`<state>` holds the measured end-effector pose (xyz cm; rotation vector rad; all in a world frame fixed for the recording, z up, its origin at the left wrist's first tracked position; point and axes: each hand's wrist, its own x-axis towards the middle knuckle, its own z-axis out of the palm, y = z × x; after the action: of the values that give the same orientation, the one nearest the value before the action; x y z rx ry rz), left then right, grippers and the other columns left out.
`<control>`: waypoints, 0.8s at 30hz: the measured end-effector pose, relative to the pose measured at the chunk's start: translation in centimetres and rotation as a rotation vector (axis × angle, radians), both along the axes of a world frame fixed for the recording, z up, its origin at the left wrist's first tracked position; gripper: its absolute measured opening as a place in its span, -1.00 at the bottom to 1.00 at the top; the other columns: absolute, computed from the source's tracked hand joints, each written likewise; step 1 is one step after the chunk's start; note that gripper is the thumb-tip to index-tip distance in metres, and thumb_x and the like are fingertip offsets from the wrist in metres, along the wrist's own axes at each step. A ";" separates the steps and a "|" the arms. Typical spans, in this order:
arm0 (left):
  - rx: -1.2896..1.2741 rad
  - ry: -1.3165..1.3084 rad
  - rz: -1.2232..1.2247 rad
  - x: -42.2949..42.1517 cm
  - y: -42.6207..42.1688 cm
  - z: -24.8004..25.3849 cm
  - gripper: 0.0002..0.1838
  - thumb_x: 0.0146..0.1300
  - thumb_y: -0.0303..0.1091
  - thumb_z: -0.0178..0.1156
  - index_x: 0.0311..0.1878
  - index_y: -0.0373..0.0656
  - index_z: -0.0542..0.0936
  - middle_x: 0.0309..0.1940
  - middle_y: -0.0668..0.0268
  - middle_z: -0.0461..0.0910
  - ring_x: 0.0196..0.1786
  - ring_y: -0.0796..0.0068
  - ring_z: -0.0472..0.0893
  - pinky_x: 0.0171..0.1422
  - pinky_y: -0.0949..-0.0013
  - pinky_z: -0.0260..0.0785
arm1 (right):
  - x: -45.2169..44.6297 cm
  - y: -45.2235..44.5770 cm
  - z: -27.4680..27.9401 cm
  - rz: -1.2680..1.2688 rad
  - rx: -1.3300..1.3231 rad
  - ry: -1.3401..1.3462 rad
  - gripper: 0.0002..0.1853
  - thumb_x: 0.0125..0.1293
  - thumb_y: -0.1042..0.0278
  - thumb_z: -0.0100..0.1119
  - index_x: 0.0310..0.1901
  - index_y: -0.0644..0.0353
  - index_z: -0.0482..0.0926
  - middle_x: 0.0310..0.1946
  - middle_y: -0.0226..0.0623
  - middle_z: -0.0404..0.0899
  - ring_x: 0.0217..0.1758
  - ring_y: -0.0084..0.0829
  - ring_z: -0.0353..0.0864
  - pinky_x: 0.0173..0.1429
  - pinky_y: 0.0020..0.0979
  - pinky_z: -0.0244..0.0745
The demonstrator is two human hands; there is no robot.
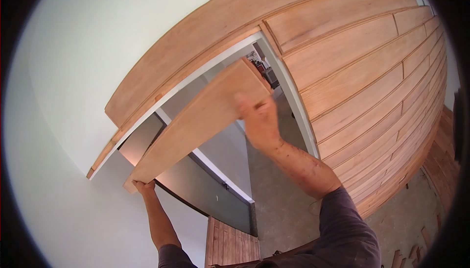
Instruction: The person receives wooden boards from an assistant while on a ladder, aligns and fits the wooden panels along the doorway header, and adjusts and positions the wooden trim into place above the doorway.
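Note:
A smooth, light-brown wooden plank [200, 111] is held up at a slant across the doorway, its right end higher than its left. My left hand [143, 185] is closed round the plank's lower left end. In front of the plank's right end is my right hand [259, 121], its fingers bent and smeared by motion. Whether it touches the plank or is just short of it, I cannot tell. Above the doorway, a wider wooden board [215, 33] is fixed along the wall.
Rows of wooden cladding boards [362, 82] cover the wall on the right. A white door frame [293, 89] edges the opening, with a grey floor [279, 184] beyond. At lower right, several wood offcuts [413, 253] lie on the floor. White wall [63, 72] fills the left side.

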<state>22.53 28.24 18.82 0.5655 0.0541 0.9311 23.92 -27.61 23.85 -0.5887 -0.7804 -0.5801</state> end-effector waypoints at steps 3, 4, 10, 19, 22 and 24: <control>-0.036 -0.018 -0.063 0.5 0.4 0.0 -0.27 0.49 0.30 -0.44 0.42 -0.01 0.31 0.40 0.25 0.38 0.41 0.11 0.39 0.45 -0.09 0.28 | 0.7 -1.6 -0.5 -0.012 0.290 -0.002 -0.60 0.47 0.29 0.12 0.19 0.41 0.48 0.05 -0.20 0.61 0.13 -0.49 0.53 0.26 -0.46 0.41; -0.031 0.008 -0.067 0.9 0.8 -0.2 -0.28 0.49 0.28 -0.44 0.43 -0.01 0.30 0.40 0.24 0.37 0.42 0.09 0.38 0.47 -0.11 0.25 | 1.0 -2.0 -1.0 0.067 0.326 -0.020 -0.58 0.48 0.30 0.11 0.24 0.42 0.45 0.10 -0.20 0.59 0.18 -0.49 0.50 0.33 -0.46 0.34; -0.014 -0.015 -0.018 0.8 -0.3 -1.3 -0.27 0.49 0.28 -0.44 0.44 -0.03 0.29 0.42 0.20 0.34 0.43 0.06 0.36 0.47 -0.14 0.25 | 3.0 -1.7 -1.1 -0.185 0.388 0.095 -0.50 0.46 0.30 0.14 0.30 0.42 0.33 0.11 -0.14 0.54 0.16 -0.47 0.53 0.29 -0.43 0.43; -0.124 0.132 -0.082 0.9 1.1 -9.7 -0.05 0.30 0.55 -0.43 0.42 -0.05 0.30 0.36 0.22 0.40 0.34 0.08 0.44 0.36 -0.11 0.38 | 0.4 2.1 -3.5 0.405 0.173 -0.111 -0.57 0.23 0.46 0.40 0.12 0.35 0.54 0.06 -0.21 0.61 0.11 -0.45 0.58 0.26 -0.38 0.46; -0.205 0.216 -0.172 0.8 -2.1 -11.7 0.02 0.19 0.61 -0.29 0.45 -0.05 0.26 0.42 0.18 0.31 0.38 0.07 0.37 0.35 -0.14 0.34 | -0.5 3.8 -5.3 0.487 0.056 -0.060 -0.60 0.21 0.52 0.39 0.09 0.35 0.56 0.01 -0.17 0.65 0.07 -0.42 0.62 0.22 -0.36 0.51; -0.258 0.230 -0.269 -0.6 -5.3 -11.9 -0.04 0.22 0.53 -0.20 0.45 -0.07 0.25 0.40 0.14 0.30 0.39 0.06 0.34 0.35 -0.17 0.30 | -0.9 4.6 -6.7 0.547 -0.034 -0.050 -0.62 0.21 0.55 0.38 0.07 0.35 0.57 0.00 -0.14 0.66 0.05 -0.41 0.64 0.20 -0.36 0.53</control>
<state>21.92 22.91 6.92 0.4247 0.2945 0.5828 22.98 -22.98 17.13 -0.3670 -0.9534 -0.0779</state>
